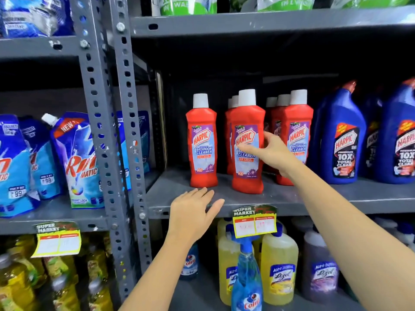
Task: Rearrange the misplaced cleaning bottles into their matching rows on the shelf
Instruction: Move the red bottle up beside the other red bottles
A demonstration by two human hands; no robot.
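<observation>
Three rows of red bottles are standing on the grey shelf [280, 198], with a lone red bottle [203, 142] at the left and blue bottles [341, 140] lining up to the right. The right hand [272, 151] is reaching in open, fingers spread against the label of the front middle bottle [247, 142] without gripping it. The left hand [195, 212] is hovering open and flat near the shelf edge, just in front of the lone bottle, holding nothing. Yellow bottles [279, 268] are sitting on the shelf below.
</observation>
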